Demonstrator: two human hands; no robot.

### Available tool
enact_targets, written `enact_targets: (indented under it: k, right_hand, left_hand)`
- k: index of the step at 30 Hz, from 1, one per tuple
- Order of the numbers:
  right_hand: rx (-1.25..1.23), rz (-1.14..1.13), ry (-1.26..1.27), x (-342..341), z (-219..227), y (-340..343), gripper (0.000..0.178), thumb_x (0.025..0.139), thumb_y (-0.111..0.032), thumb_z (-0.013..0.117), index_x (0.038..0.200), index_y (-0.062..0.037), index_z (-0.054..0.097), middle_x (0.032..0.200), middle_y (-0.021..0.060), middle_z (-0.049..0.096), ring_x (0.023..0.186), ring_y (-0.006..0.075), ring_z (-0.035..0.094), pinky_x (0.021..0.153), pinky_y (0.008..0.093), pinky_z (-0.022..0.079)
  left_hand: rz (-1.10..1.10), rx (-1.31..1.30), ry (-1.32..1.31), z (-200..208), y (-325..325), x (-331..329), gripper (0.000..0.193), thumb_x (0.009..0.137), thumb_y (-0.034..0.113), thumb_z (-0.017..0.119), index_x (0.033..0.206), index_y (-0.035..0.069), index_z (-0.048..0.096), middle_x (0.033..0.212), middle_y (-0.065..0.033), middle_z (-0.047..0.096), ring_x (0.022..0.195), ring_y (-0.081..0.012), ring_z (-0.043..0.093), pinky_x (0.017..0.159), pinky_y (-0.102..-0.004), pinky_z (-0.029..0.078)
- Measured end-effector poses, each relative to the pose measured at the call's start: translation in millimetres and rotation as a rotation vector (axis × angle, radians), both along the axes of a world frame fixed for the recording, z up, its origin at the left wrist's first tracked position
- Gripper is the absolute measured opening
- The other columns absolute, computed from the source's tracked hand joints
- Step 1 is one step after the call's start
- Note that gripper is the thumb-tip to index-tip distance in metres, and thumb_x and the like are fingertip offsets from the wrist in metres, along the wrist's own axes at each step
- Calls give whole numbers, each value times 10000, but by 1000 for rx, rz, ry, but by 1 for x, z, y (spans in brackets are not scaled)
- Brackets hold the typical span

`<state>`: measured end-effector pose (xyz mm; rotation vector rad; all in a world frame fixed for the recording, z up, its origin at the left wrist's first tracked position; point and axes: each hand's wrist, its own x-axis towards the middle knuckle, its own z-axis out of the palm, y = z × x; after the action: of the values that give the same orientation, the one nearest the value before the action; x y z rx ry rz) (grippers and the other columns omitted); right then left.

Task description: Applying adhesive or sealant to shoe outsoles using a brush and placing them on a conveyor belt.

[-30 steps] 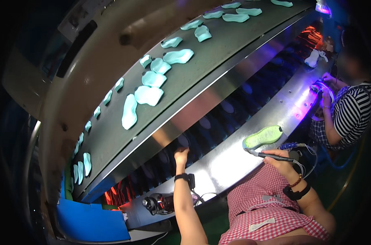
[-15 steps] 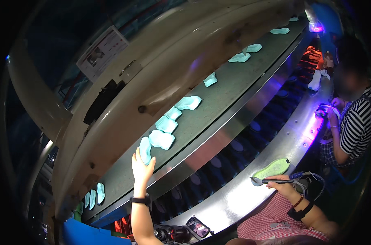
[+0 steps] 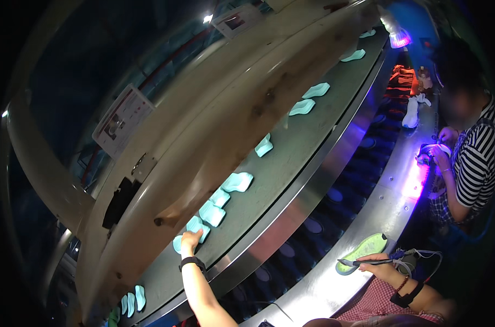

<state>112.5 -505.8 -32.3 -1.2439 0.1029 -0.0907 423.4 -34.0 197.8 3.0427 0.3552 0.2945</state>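
Observation:
My left hand [image 3: 190, 241] reaches over a dark conveyor belt [image 3: 283, 171], its fingers curled at a pale teal shoe sole [image 3: 177, 244] at the lower end of a clustered row. Another teal sole [image 3: 197, 224] lies right by the thumb, and the hand partly covers both. My right hand [image 3: 379, 266] holds a slim, dark, pen-shaped tool [image 3: 362, 262] with thin tubes or cables behind it. The tool's tip is over the heel end of a light green shoe sole [image 3: 375, 243], which rests on the curved metal ledge [image 3: 318, 289].
A beige machine housing [image 3: 214, 131] overhangs the belt's far side. Several dark shoe soles move or lie in the lower channel [image 3: 285, 250]. At right a co-worker in a striped shirt [image 3: 479, 158] handles a shoe under purple light. A lamp [image 3: 398, 38] hangs at upper right.
My left hand has gone from spread beside the end teal sole to curled at it. The teal soles sit lower and farther left, and the view has shifted. The tool tip now lies over the green sole.

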Motion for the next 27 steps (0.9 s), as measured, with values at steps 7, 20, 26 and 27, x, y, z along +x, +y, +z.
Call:
enact_targets:
  k: [7,20,26,27]
  right_hand:
    - [-4,-91,58,-14,-10,-29,237,776,-35,627,995,55,611,826,117,655,725,130,625,692,227,503]
    - [121,49,14,-3,-1,-22,252,795,-27,611,1030,60,589,889,136,645,789,156,631,739,246,507]
    - [206,-29,-4,-20,-14,-17,232,734,67,618,964,72,591,938,169,635,784,196,634,734,284,520]
    - [197,-46,16,-7,-18,-19,237,726,72,624,961,71,594,931,170,635,781,198,633,731,291,523]
  left_hand:
    - [-124,-357,-11,7,-24,0,309,696,313,733,658,44,584,646,-15,566,608,-115,499,599,-280,417]
    - [-491,193,-102,18,-142,-37,363,763,319,612,883,-23,623,807,-238,608,812,-342,613,712,-391,464]
    - [-639,-210,-459,-6,-123,-157,257,810,271,561,826,16,591,864,-148,593,832,-256,562,777,-339,437]
    - [-621,-499,-620,-32,-120,-159,221,824,246,540,861,32,579,889,-112,580,834,-219,545,787,-325,429]
